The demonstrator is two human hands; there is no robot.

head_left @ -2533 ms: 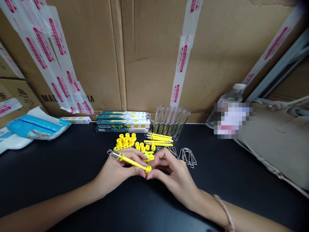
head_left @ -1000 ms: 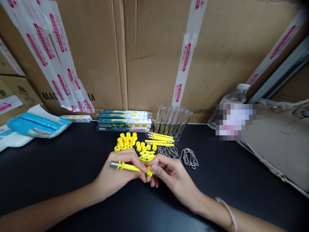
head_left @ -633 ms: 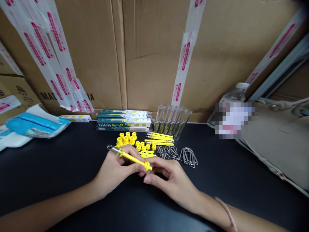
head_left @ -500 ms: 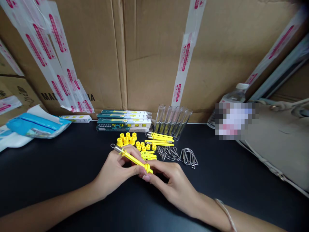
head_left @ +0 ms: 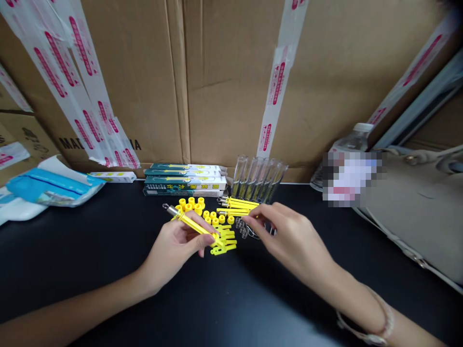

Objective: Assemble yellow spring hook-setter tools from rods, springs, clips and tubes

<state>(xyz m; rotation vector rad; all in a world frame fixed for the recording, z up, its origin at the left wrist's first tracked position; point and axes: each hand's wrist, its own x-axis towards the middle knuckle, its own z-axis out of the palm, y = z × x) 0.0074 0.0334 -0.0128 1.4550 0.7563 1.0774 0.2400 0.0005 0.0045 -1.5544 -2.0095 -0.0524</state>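
Note:
My left hand [head_left: 172,246] pinches a yellow rod [head_left: 197,226] that has a silver cap and a wire loop at its upper left end. Over the small metal springs [head_left: 241,227] and wire hooks [head_left: 256,231] is my right hand [head_left: 289,231], its thumb and forefinger close together near the ends of other yellow rods [head_left: 237,203]; whether it grips anything is hidden. Flat yellow pieces [head_left: 226,248] lie just right of my left hand's fingertips. Behind them are small yellow rings [head_left: 230,220] and larger yellow caps [head_left: 191,201].
Clear tubes [head_left: 256,178] stand behind the rods, beside stacked printed boxes [head_left: 184,183]. A blue packet [head_left: 54,185] lies at the left on the black table [head_left: 202,308]. A bottle [head_left: 352,140] and a beige bag [head_left: 419,202] stand at the right, before large cardboard boxes [head_left: 224,96].
My right hand has let go of the yellow rod's lower end and moved up and right over the metal parts. My left hand still holds the rod.

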